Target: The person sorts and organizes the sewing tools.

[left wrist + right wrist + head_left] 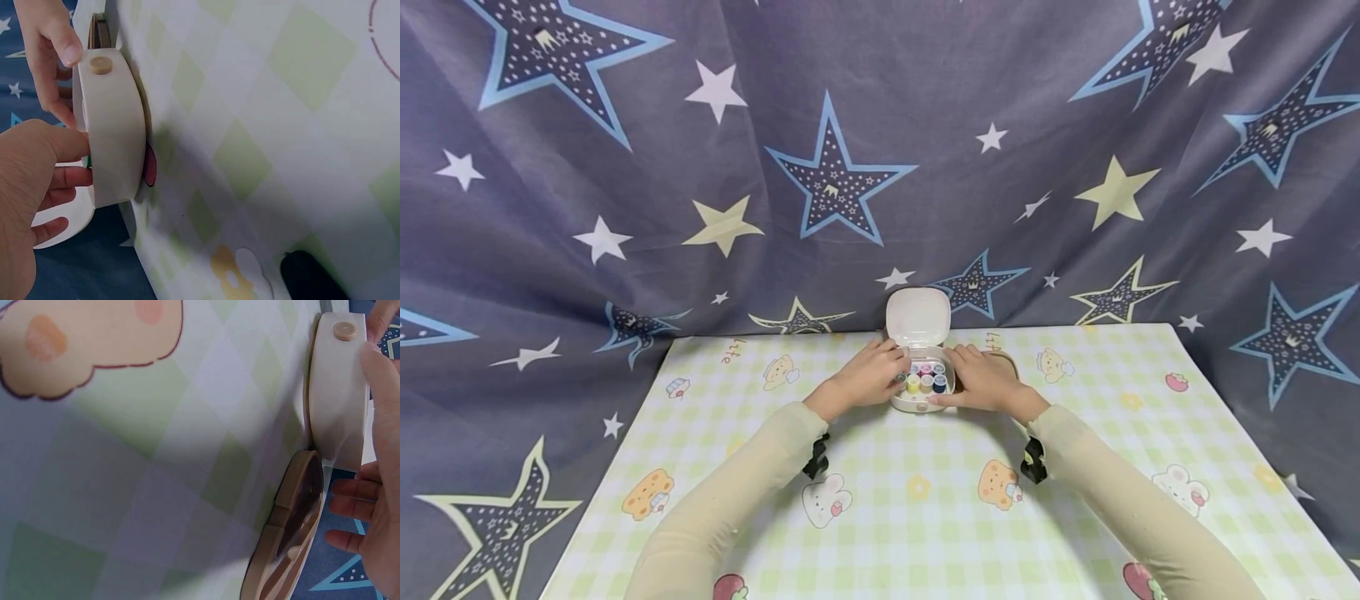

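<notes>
A small white box (917, 406) stands at the table's far edge with its lid (917, 317) raised. Several thread spools (927, 383) in yellow, pink, beige and blue sit upright inside. My left hand (872, 372) is at the box's left side, with thumb and forefinger dipping behind the front wall. Beside the thumb a bit of a green spool (89, 160) shows, pinched there; the fingertip is hidden by the wall. My right hand (985, 379) holds the right side, its thumb along the front rim near the tan button (344, 331) and its other fingers by the side wall.
A brown-rimmed tray-like piece (294, 515) lies just right of the box, partly behind my right hand. Behind the table's far edge hangs a dark star-patterned curtain (940, 208). A green checked cloth (880, 533) with cartoon prints covers the table.
</notes>
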Action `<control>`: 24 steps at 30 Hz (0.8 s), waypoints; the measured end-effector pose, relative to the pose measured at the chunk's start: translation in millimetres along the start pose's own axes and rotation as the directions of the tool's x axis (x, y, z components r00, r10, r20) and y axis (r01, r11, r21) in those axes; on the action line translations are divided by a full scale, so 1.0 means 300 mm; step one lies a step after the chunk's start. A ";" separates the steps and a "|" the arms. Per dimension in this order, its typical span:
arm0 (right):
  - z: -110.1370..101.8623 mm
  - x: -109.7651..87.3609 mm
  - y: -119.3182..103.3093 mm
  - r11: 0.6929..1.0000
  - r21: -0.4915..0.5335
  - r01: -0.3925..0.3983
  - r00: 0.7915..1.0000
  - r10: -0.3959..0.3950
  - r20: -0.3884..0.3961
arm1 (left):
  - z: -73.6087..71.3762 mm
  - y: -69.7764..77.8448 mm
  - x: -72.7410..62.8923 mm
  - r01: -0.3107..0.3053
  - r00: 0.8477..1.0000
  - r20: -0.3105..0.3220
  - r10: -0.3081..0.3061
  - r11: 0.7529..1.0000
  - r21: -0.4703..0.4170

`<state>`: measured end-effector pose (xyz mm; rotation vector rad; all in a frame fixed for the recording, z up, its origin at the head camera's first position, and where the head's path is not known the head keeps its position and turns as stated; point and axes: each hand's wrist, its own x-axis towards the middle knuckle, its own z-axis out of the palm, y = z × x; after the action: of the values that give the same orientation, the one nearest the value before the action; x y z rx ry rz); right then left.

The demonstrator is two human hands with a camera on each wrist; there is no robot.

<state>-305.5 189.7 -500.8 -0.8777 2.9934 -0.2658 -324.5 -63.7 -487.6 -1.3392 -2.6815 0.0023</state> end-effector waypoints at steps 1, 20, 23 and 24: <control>0.000 0.000 0.000 1.000 0.001 -0.001 1.000 0.001 -0.001 | -0.004 0.001 0.001 0.001 1.000 0.007 -0.001 1.000 -0.003; 0.010 -0.002 0.007 1.000 0.011 0.004 1.000 -0.004 -0.001 | -0.018 0.012 0.028 0.033 0.990 0.136 -0.040 0.998 0.055; 0.015 -0.001 0.011 1.000 0.005 0.011 1.000 -0.011 -0.006 | -0.022 0.016 0.029 0.032 0.990 0.132 -0.038 0.998 0.048; 0.014 -0.001 0.010 1.000 0.006 0.010 1.000 -0.010 -0.006 | -0.023 0.017 0.029 0.033 0.990 0.133 -0.039 0.998 0.046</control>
<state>-306.7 191.6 -505.4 -0.8931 2.9925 -0.2775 -324.8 -54.1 -480.0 -1.3225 -2.7977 0.1518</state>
